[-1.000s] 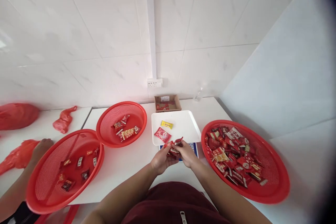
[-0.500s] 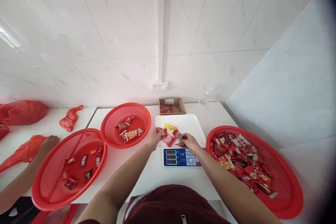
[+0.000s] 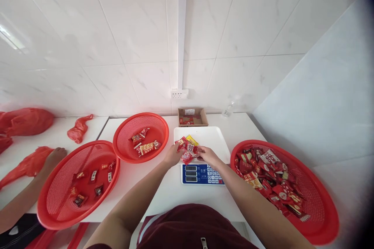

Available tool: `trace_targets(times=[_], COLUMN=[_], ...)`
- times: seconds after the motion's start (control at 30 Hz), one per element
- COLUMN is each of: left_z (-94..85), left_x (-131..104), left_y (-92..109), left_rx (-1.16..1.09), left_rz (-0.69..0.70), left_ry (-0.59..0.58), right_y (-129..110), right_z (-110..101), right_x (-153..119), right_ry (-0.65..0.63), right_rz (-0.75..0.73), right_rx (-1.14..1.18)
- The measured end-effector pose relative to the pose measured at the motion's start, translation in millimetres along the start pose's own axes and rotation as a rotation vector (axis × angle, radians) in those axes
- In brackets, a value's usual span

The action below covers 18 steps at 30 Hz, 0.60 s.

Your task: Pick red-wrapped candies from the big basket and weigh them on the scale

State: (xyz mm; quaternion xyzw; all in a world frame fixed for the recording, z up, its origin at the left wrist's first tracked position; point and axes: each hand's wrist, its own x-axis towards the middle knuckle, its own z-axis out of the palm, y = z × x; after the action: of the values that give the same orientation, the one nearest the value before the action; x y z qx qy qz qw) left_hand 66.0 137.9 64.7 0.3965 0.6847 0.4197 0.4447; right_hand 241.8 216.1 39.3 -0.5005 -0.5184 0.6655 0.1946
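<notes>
Over the white tray (image 3: 217, 140) of a digital scale (image 3: 201, 174), both my hands are close together. My left hand (image 3: 174, 155) has its fingers closed on a red snack packet (image 3: 182, 142) at the tray's left side. A red packet with white lettering (image 3: 192, 148) is pinched in my right hand (image 3: 208, 155), its edge close against the left hand's packet. Beneath them another red packet (image 3: 186, 158) shows, and a yellow packet (image 3: 191, 139) lies just behind. The fingertips partly hide how the packets overlap.
Red baskets with snack packets stand at right (image 3: 321, 206), left (image 3: 62, 218) and back left (image 3: 122, 151). A small cardboard box (image 3: 193, 121) and a clear bottle (image 3: 228, 109) are by the wall. Another person's hand (image 3: 55, 159) rests on a red bag (image 3: 30, 163).
My hands have come closer together, my right hand moving left with its packet. The red packets are now bunched, partly covering the yellow one. The view has shifted slightly.
</notes>
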Motion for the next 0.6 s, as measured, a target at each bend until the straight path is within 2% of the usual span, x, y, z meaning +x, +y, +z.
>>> trace_targets(times=[0.1, 0.2, 0.27, 0.4, 0.5, 0.6], left_z=[-1.9, -6.6, -10.7, -19.5, -26.0, -32.4], left_x=[-11.5, -26.9, -38.0, -60.0, -76.3, -91.5], left_y=[-2.5, -8.2, -13.2, -23.5, -32.8, -44.5], left_rx=[0.052, 0.093, 0.104, 0.109, 0.127, 0.136], left_rz=[0.042, 0.075, 0.081, 0.043, 0.007, -0.025], left_ry=[0.035, 0.097, 0.126, 0.176, 0.198, 0.212], right_y=[1.5, 1.0, -1.2, -9.1, -10.7, -0.5], right_z=[-0.4, -3.7, -4.4, -2.3, -7.1, -23.1], right_x=[3.4, 5.7, 5.2, 1.0, -4.9, -17.4], right_ry=[0.114, 0.221, 0.215, 0.098, 0.178, 0.259], right_rz=[-0.036, -0.073, -0.096, -0.077, -0.074, -0.126], right_rx=[-0.165, -0.205, -0.153, 0.064, -0.101, -0.202])
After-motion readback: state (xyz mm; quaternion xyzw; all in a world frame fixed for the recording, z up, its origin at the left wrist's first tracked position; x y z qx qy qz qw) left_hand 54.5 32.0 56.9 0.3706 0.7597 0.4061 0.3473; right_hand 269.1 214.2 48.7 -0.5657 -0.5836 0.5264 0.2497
